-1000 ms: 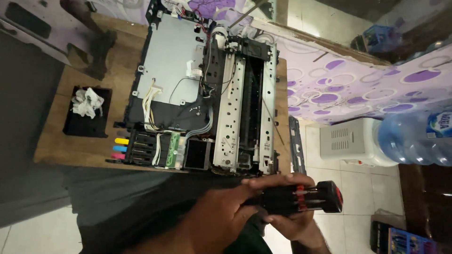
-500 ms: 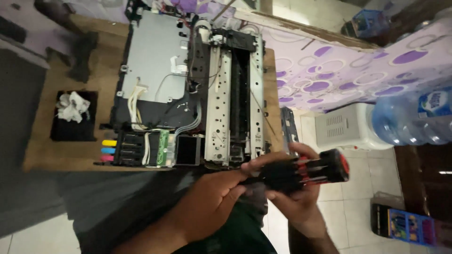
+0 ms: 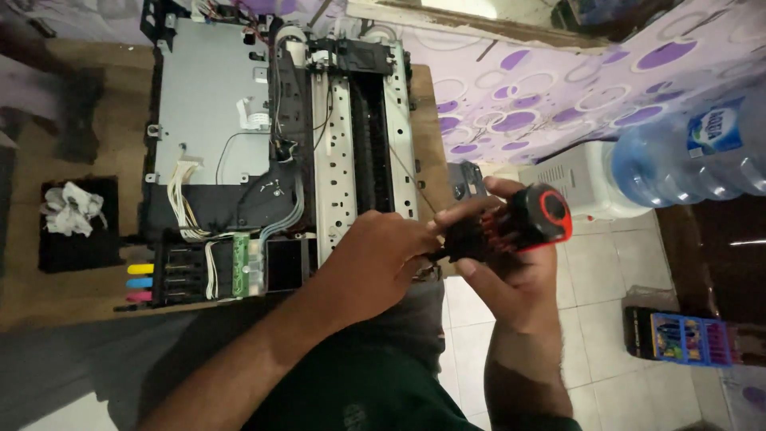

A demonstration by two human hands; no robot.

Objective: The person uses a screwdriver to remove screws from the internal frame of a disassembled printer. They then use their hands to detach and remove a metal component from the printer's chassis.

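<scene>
Head view, steeply down, close.

Matt grey sheet metal printer chassis (image 3: 211, 112) on a worn wooden table (image 3: 72, 295); glossy red-black plastic screwdriver handle (image 3: 527, 223).

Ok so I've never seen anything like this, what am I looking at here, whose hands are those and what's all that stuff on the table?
The picture comes from a camera worn on a person's head, looking down at their own two bare hands. The right hand holds a black tool handle with red trim, probably a screwdriver with bit storage. The left hand reaches across and touches its dark end. On the wooden table lies an opened printer with its cover off, showing a metal plate, white wires, and yellow, blue and pink ink tanks. A black tray with a crumpled white cloth sits beside it. A large water bottle stands by the tiled floor.
</scene>
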